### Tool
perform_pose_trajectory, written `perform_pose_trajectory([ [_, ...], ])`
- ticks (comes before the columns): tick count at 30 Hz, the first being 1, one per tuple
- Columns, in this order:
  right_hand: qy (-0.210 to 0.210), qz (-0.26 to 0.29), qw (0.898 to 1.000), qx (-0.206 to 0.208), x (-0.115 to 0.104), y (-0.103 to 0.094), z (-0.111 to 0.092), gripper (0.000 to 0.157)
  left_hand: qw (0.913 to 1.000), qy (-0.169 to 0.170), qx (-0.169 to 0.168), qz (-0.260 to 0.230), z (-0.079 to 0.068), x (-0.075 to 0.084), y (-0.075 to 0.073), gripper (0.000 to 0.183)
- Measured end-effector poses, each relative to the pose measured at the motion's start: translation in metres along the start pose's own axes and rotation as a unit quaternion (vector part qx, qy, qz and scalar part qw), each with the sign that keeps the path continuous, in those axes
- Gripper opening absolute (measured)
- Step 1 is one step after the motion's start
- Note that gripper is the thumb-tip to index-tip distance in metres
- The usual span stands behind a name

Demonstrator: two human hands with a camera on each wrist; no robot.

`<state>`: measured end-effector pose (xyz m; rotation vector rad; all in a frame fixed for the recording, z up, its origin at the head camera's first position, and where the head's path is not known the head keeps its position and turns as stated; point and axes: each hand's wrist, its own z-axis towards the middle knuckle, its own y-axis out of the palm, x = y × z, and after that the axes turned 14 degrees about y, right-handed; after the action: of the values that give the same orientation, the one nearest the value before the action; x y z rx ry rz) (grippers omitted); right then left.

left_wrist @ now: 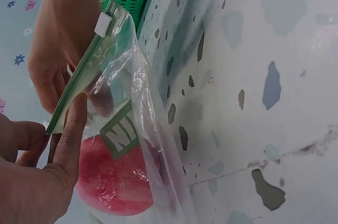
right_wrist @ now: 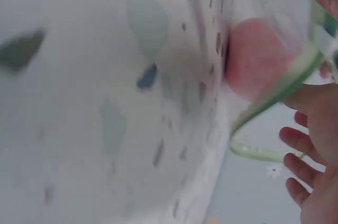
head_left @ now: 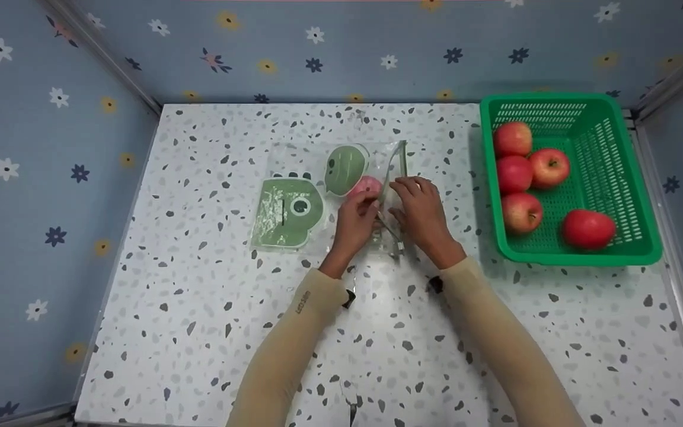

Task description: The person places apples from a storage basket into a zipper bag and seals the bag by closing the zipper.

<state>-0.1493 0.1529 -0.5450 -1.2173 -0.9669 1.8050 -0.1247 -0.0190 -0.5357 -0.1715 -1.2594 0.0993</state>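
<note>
A clear zip bag [head_left: 312, 232] with a green dinosaur print lies on the table, its mouth towards the right. Inside it, close to the mouth, sits a red apple [left_wrist: 116, 179], partly covered by the print. At the green zip strip [left_wrist: 74, 84], my left hand [head_left: 356, 222] pinches the edge between thumb and finger. My right hand [head_left: 423, 213] is at the mouth's other side, its fingers [right_wrist: 298, 145] loosely bent and spread, with the thumb against the strip. A white slider [left_wrist: 103, 24] sits near the strip's end.
To the right stands a green plastic basket [head_left: 578, 260] with several red apples [head_left: 549, 168] in it. Flower-patterned panels [head_left: 341, 50] wall the speckled table [head_left: 199, 332] at the back and both sides.
</note>
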Motion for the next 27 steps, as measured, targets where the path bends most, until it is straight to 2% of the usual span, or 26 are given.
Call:
perform_pose_trajectory([
  [6,0.019,-0.026,0.999,-0.013,0.004,-0.020,-0.007,0.050,1.0000,0.006,0.005,0.000,0.000,-0.001,0.000,0.022],
  [13,0.048,-0.015,0.999,-0.011,0.015,-0.045,-0.016,0.048,0.9999,-0.005,0.002,-0.012,0.000,-0.002,0.001,0.023],
  [22,0.092,-0.009,0.996,0.017,0.041,-0.080,-0.026,0.046,0.9981,-0.029,0.004,-0.054,0.002,-0.002,0.003,0.023],
  [27,0.124,-0.002,0.992,0.017,0.059,-0.096,-0.035,0.047,0.9993,-0.017,-0.003,-0.035,0.001,-0.003,0.003,0.023],
])
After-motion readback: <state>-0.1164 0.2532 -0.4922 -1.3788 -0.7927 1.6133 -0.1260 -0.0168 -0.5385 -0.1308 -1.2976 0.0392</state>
